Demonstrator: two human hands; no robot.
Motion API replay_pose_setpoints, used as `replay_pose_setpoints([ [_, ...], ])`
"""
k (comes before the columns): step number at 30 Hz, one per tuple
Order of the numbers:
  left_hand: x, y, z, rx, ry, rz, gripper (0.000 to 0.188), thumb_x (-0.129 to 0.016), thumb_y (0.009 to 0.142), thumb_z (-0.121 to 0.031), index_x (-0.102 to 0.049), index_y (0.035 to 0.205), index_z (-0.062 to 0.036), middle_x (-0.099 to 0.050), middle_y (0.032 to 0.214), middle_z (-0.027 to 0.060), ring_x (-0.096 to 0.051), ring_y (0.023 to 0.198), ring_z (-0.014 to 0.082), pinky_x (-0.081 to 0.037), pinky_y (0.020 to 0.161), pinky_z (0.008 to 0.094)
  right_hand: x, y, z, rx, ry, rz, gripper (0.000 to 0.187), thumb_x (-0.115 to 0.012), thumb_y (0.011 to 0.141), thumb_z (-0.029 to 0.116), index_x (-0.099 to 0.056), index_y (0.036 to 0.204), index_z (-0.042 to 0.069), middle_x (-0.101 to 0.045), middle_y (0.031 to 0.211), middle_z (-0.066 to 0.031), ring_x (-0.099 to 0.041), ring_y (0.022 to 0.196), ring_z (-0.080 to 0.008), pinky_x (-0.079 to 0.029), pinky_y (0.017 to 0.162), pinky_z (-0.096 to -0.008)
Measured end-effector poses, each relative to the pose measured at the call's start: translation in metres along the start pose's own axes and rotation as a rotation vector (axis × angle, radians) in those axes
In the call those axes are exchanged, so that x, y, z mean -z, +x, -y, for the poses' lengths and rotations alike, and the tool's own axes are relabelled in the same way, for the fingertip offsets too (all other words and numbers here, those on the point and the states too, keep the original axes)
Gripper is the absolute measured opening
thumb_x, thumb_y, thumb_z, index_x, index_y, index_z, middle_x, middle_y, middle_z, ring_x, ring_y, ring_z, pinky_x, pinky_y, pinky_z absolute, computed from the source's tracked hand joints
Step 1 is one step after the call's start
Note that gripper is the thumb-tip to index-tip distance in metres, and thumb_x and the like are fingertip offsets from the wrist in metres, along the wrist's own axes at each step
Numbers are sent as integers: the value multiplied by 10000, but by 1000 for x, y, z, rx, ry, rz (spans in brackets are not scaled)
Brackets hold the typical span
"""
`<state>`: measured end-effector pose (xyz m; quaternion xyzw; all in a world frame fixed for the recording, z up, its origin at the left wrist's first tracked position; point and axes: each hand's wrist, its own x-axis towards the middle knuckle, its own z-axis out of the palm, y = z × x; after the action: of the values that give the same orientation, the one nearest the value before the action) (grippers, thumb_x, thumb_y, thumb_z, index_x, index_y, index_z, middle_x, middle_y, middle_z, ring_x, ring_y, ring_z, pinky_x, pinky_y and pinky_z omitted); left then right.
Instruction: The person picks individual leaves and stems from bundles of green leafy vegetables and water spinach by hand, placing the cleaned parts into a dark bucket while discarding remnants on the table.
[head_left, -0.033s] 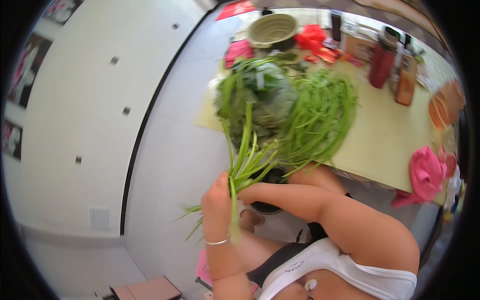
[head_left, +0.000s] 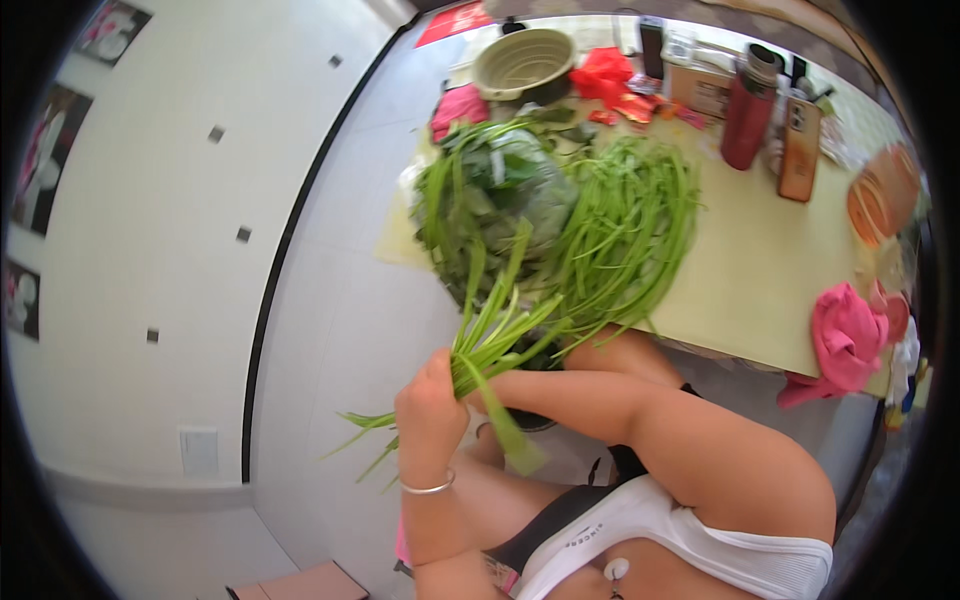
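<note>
Frame centre: left hand [head_left: 430, 400] curled tight round green stalks [head_left: 492, 345], presumably to bundle them. Right hand [head_left: 484, 391] beside, partly hidden; can't tell grip.

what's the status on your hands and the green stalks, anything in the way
Left hand gripping bunch of green stalks. Right hand beside it, mostly hidden. Stalk pile and part-bagged leafy greens just beyond.

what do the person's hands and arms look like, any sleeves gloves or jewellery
The left hand is ungloved, with a thin silvery bangle at its wrist. The right forearm is bare, no jewellery showing; the right hand is mostly hidden. Neither arm shows a sleeve.
</note>
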<state>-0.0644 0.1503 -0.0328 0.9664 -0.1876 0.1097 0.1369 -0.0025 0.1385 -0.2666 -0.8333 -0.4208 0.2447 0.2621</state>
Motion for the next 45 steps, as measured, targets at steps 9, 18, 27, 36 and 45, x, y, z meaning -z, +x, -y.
replay_pose_setpoints([
  [9, 39, 97, -114, 225, -880, 511, 133, -577, 869, -50, -544, 982, 13, -549, 640, 57, -492, 461, 122, -361, 420, 245, 53, -38, 18, 10, 201, -95, 316, -571, 778, 111, -646, 1084, 89, -675, 1018, -115, -634, 888, -275, -502, 691, -424],
  [18, -44, 171, -180, 215, -1296, 512, 201, -598, 876, -91, -566, 1034, 28, -580, 760, 61, -485, 475, 115, -369, 419, 248, 64, -52, 23, 50, 270, -140, 385, -553, 801, 108, -592, 1184, 119, -664, 1032, -105, -615, 856, -252, -489, 658, -434],
  [27, -49, 202, -188, 254, -1298, 667, 312, -631, 852, -119, -534, 1109, 30, -592, 772, 59, -524, 534, 118, -407, 451, 244, 78, -72, 17, 93, 377, -220, 463, -536, 823, 105, -538, 1283, 150, -653, 1046, -96, -596, 825, -229, -476, 624, -444],
  [36, -130, 165, -168, -258, -154, 155, 415, -718, 734, -91, -533, 1073, 61, -531, 992, 257, -515, 973, 411, -440, 860, 445, 59, -54, 8, 81, 386, -263, 366, -513, 854, 123, -575, 1214, 124, -651, 1080, -101, -612, 875, -244, -490, 659, -432],
  [45, -131, 175, -187, -378, -38, 235, 389, -689, 807, -252, -592, 1028, 53, -575, 949, 185, -550, 925, 348, -460, 809, 429, 55, -43, 11, 28, 267, -137, 304, -545, 830, 100, -624, 1122, 82, -657, 1076, -118, -629, 922, -275, -505, 689, -434],
])
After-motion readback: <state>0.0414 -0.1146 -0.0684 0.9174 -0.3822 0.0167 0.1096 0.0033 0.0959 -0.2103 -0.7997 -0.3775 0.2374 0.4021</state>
